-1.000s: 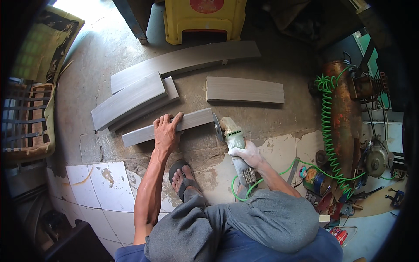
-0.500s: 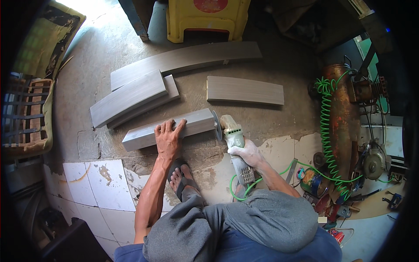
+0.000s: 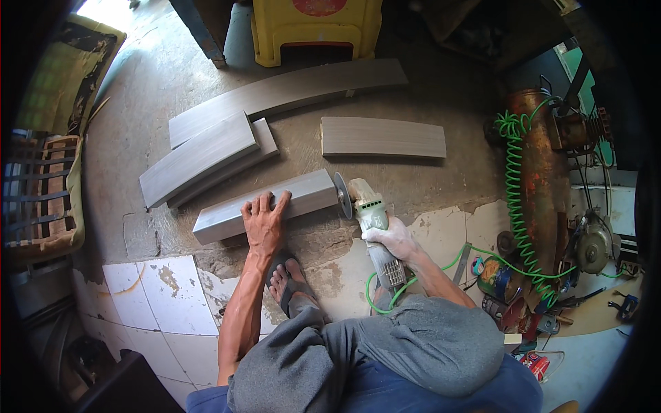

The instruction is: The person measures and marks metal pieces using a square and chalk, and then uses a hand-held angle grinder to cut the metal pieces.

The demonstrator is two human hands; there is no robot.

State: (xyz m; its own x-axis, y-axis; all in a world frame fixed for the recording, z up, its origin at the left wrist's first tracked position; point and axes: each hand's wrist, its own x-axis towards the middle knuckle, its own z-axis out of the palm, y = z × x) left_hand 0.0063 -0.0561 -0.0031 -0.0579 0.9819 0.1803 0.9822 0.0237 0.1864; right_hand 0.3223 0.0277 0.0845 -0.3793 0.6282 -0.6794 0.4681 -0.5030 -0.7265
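Observation:
My left hand bears down on a grey, metallic-looking rectangular bar, its bent fingers gripping across the top. The bar lies at a slant on the floor in front of my feet. In my right hand is a pale green angle grinder, held round its body. Its thin round disc stands upright beside the bar's right end; whether the two touch, I cannot tell. From the grinder's rear a green cord loops away to the right.
More grey bars lie beyond, including a long one and a separate short one. A yellow stool stands at the back. On the right are a rusty tank, a coiled green hose and scattered tools. A worn seat frame is at left.
The whole view has shifted slightly. Both hands keep their hold, and the bar and grinder stay in nearly the same places.

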